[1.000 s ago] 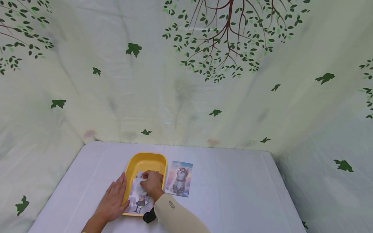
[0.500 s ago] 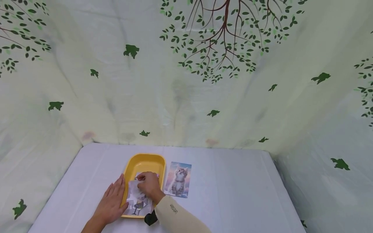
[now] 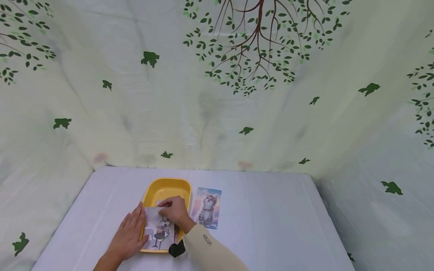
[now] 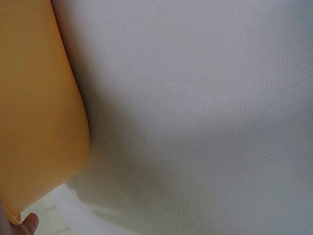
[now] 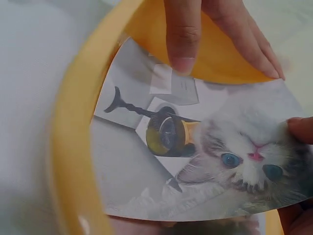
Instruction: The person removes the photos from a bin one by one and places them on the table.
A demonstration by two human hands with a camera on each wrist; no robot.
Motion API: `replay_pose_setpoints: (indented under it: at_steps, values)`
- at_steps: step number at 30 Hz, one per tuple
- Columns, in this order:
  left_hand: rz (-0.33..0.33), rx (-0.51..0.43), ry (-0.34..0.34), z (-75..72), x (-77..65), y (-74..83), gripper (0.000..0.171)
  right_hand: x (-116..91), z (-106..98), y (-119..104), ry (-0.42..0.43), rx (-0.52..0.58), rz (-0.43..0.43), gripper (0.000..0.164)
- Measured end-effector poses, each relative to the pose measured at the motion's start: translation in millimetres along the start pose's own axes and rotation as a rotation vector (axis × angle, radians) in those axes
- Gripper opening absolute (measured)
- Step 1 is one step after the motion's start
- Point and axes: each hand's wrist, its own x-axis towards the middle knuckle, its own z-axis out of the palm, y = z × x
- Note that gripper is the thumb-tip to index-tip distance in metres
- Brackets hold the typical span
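Note:
My right hand (image 3: 176, 212) pinches the upper part of a picture card (image 3: 159, 234) showing a white-and-grey kitten and a glass. In the right wrist view, the thumb (image 5: 301, 128) presses on the face of the kitten card (image 5: 254, 166), which bows slightly. That card lies tilted inside a yellow tray (image 3: 145, 195). My left hand (image 3: 127, 235) rests along the tray's left side, fingers straight, its thumb over the rim. In the left wrist view, the outer wall of the yellow tray (image 4: 44, 107) fills the left edge. Part of another picture (image 5: 220, 227) shows beneath the card.
Just right of the tray, a second kitten card (image 3: 207, 208) with a pink and blue sky lies flat on the white tablecloth (image 3: 264, 218). A black device (image 3: 177, 248) sits at my right wrist. A pale curtain (image 3: 190, 113) printed with leaves encloses the table.
The card in my right hand has shifted left, toward my left hand and the tray's left rim. My left hand has kept its place, while the view has drifted slightly.

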Motion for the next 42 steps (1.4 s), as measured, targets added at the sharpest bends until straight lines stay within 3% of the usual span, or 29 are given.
replay_pose_setpoints:
  at_steps: [8,14,19,27,31,35,42]
  values:
    - [-0.007,-0.001,-0.011,1.5,0.2,1.0,0.090,-5.3,-8.3,2.3,0.006,-0.062,-0.100,0.007]
    - [0.035,0.039,0.058,4.9,-1.4,-1.2,0.096,1.4,-31.9,1.6,0.083,0.003,-0.151,0.010]
    - [0.049,0.065,0.094,6.8,-1.0,-3.2,0.100,13.3,-61.2,-3.9,0.142,0.101,-0.150,0.012]
    - [0.009,-0.014,0.007,3.5,0.3,-2.8,0.098,30.9,-116.8,-13.5,0.214,0.274,-0.215,0.015]
    - [-0.007,-0.030,-0.023,2.9,0.1,-1.9,0.097,33.4,-147.7,-10.3,0.228,0.256,-0.222,0.019]
    - [0.007,-0.001,0.006,4.5,0.1,-1.8,0.099,34.0,-178.0,2.8,0.228,0.214,-0.193,0.021]
    - [0.012,0.028,0.015,5.4,0.1,-1.8,0.100,26.4,-222.3,37.7,0.241,0.143,-0.070,0.019]
